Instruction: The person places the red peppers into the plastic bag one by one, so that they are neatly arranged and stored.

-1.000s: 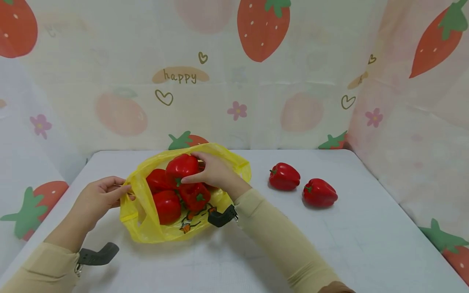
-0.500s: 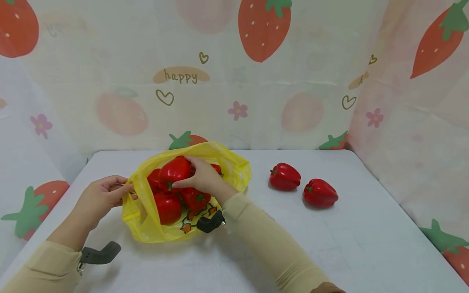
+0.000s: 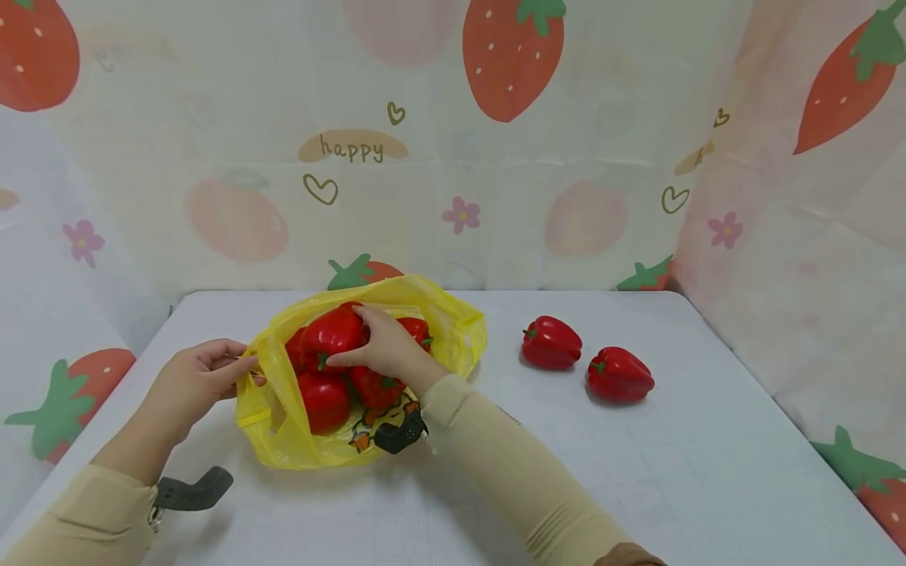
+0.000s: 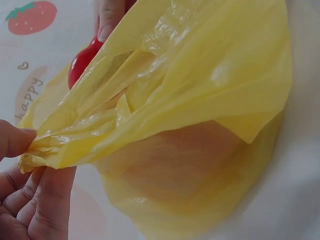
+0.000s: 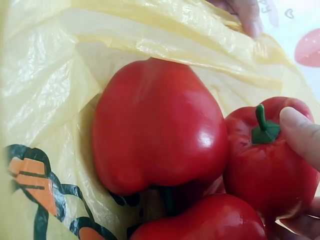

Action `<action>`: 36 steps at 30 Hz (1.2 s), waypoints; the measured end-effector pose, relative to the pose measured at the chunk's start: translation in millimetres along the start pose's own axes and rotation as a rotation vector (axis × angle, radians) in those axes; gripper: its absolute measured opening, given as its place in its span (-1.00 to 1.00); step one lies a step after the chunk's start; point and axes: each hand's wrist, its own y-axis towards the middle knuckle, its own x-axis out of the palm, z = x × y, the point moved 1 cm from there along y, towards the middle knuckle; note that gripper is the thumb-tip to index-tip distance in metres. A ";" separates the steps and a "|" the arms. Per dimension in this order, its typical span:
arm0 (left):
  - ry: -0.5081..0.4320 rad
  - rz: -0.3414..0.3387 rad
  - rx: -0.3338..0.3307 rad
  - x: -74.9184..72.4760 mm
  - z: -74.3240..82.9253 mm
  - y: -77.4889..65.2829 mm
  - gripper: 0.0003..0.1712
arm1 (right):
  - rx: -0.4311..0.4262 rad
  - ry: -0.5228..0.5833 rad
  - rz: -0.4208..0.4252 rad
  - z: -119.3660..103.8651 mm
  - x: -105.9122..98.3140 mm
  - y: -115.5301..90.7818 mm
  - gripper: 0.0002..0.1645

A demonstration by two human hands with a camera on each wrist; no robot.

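A yellow plastic bag (image 3: 283, 448) lies with its mouth open on the table, several red bell peppers inside. My left hand (image 3: 201, 377) pinches the bag's left edge; in the left wrist view, thumb and fingers bunch the yellow plastic (image 4: 55, 150). Inside the bag mouth, my right hand (image 3: 385, 342) grips a red bell pepper (image 3: 331, 334) between thumb and fingers. The right wrist view has that pepper's green stem (image 5: 265, 131) beside the thumb, and a larger pepper (image 5: 160, 130) next to it. Another pepper (image 3: 323, 401) rests lower in the bag.
Two more red bell peppers, one (image 3: 551, 343) farther back and one (image 3: 620, 375) nearer, lie on the white table (image 3: 708, 456) right of the bag. A strawberry-print cloth (image 3: 495, 173) hangs behind the table and along its sides.
My right hand has moved left and slightly down inside the bag with the gripped pepper, uncovering another pepper behind it at the right. My left hand keeps its pinch on the bag edge.
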 end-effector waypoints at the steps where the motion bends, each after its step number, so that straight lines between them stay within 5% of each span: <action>1: 0.003 0.000 -0.001 0.0 -0.3 0.3 -0.38 | 0.004 -0.001 -0.004 0.2 -0.3 -0.1 0.12; 36: 0.014 0.002 -0.015 1.1 0.5 0.0 -0.36 | -0.045 0.194 -0.083 19.1 -20.5 -6.9 -0.03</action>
